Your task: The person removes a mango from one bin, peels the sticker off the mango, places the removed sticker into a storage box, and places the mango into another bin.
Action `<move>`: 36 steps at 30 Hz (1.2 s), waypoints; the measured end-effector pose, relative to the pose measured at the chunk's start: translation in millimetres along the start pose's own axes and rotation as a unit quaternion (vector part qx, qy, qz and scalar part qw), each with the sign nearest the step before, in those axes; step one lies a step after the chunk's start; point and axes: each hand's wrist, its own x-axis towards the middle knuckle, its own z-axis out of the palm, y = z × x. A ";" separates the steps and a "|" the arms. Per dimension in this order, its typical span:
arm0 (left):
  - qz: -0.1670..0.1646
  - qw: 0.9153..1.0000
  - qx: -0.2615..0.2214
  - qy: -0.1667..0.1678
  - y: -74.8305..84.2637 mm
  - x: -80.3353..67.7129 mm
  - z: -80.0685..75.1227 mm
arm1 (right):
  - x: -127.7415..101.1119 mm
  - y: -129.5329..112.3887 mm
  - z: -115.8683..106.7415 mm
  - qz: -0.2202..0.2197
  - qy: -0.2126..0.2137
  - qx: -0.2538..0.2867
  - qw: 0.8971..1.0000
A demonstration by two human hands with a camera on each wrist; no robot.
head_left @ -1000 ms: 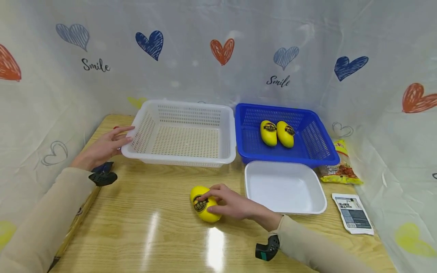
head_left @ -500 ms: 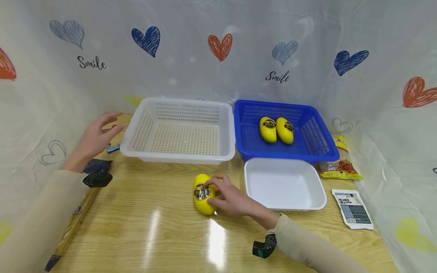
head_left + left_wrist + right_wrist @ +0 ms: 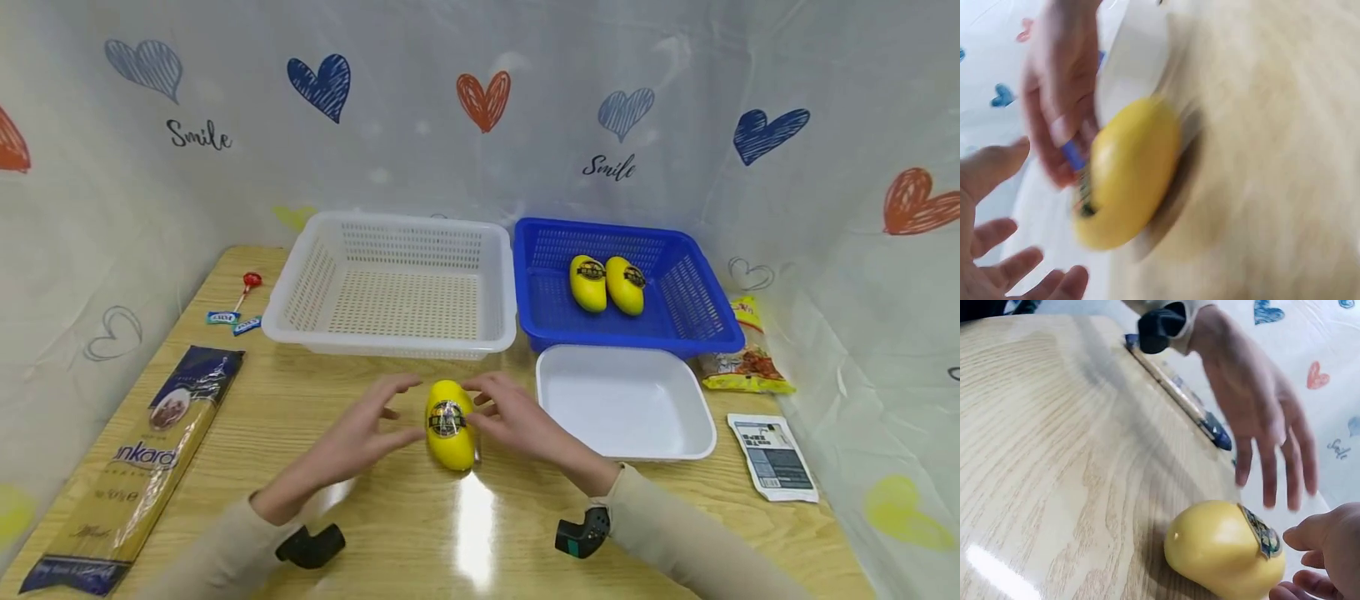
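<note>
A yellow mango [image 3: 452, 450] with a dark round label lies on the wooden table in front of the baskets. My left hand [image 3: 352, 437] is held to its left with the fingers spread, and the left wrist view shows a gap between that hand and the mango [image 3: 1138, 169]. At the mango's right side is my right hand [image 3: 517, 421], thumb and fingers loosely bent beside the fruit. Whether its fingertips touch the skin is hard to tell. Two more labelled mangoes [image 3: 588, 292] lie in the blue basket [image 3: 630, 343].
A white basket [image 3: 397, 343] stands left of the blue one. A white tray [image 3: 626, 417] sits before the blue basket. At right lie a yellow snack bag [image 3: 750, 379] and a white packet [image 3: 772, 458]. A long gold pack [image 3: 142, 467], a lollipop [image 3: 252, 280] and small blue sweets [image 3: 223, 317] lie left.
My left hand has left the white basket's left edge and come down to the mango's left side. The mango has turned more upright in the head view under my right hand.
</note>
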 end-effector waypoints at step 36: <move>-0.011 0.999 0.004 0.043 -9.4 15.6 70.2 | -3.4 -35.0 1.1 -0.107 0.078 -0.124 0.983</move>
